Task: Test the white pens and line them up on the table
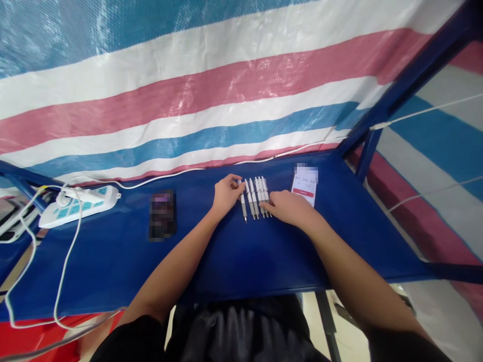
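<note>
Several white and grey click pens [253, 198] lie side by side on the blue tabletop, tips toward me. My left hand [227, 195] pinches the upper part of the leftmost pen [243, 205], which sits slightly apart from its neighbour. At the other end of the row, my right hand [287, 207] is closed against the rightmost pens [264, 196]. Its thumb reaches over their lower barrels, and the other fingers are partly hidden behind the hand.
A phone [304, 186] showing a timer lies just beyond my right hand. On the left are a dark blurred object [162, 215] and a white power strip [81, 206] with loose cables. Striped sheeting [211, 95] hangs behind the blue table [260, 266].
</note>
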### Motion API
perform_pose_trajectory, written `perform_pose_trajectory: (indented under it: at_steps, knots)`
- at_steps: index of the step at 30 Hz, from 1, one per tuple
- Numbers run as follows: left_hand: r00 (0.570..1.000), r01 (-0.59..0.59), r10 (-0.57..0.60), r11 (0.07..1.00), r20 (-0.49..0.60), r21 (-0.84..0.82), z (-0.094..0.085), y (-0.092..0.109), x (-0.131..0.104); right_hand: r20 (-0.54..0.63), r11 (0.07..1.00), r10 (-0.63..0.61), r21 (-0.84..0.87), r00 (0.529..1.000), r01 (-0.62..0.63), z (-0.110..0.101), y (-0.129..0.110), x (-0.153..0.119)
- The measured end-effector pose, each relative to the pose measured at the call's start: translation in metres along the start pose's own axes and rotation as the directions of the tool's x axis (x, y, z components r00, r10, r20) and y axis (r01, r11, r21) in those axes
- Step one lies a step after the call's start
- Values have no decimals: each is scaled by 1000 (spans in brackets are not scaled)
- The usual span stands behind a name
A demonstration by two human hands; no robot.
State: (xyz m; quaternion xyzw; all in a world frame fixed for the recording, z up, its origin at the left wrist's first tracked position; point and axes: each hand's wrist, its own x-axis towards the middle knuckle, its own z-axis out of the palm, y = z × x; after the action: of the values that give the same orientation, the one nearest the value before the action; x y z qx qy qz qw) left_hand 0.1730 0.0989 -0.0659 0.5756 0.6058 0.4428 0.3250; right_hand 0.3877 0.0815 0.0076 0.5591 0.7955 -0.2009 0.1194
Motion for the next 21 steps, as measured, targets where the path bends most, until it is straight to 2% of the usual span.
perform_pose_trajectory:
  at_steps: [10,14,21]
  knots:
    - [999,-16,15,1000,-31,-7,-5,-2,6,-26,999,-2,33,1000,3,2,-3,1]
    - [999,-24,26,999,-41,43,-5,-2,6,-27,999,-9,37,1000,10,1,-6,0]
    - [989,-106,121,980,-81,166,-4,-5,6,-30,999,-22,48,999,23,2,-7,-1]
